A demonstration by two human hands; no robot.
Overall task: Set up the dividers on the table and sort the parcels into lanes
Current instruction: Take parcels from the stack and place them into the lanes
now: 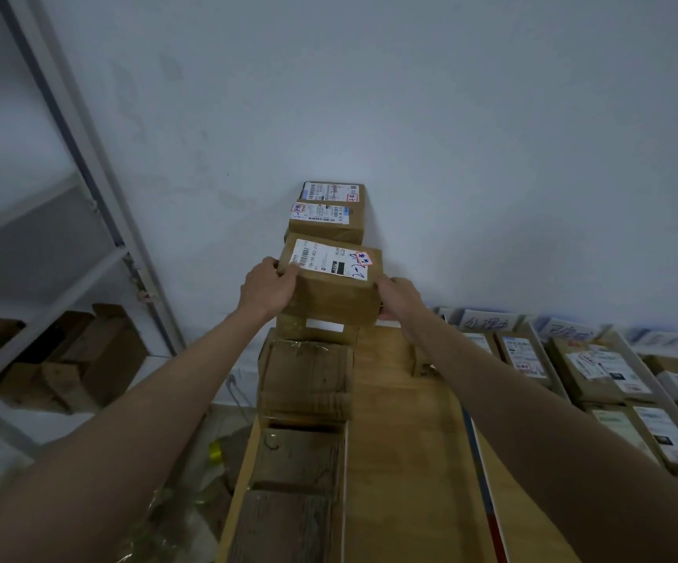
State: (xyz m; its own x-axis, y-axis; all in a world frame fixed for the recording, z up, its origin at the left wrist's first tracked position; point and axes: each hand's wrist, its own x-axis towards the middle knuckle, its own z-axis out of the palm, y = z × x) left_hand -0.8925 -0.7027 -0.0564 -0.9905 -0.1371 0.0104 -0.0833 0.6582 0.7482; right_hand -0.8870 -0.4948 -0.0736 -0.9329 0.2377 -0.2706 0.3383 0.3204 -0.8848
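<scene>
A brown cardboard parcel point(331, 288) with a white shipping label is held between both hands above the far end of the wooden table point(402, 420). My left hand point(268, 286) grips its left side, thumb on the top edge. My right hand point(398, 298) grips its right side. Behind it two more labelled parcels point(327, 221) stand stacked against the wall. Under it a row of plain cardboard boxes point(307, 379) runs along the table's left edge. At the right, cardboard dividers point(540, 355) form lanes holding several labelled parcels point(599, 369).
A white metal shelf rack point(85, 164) stands at the left with cardboard boxes point(81, 359) on a low shelf. A yellow tape roll point(215, 451) and clear plastic lie on the floor below. The grey wall closes the back. Handwritten lane signs point(485, 321) lean at the wall.
</scene>
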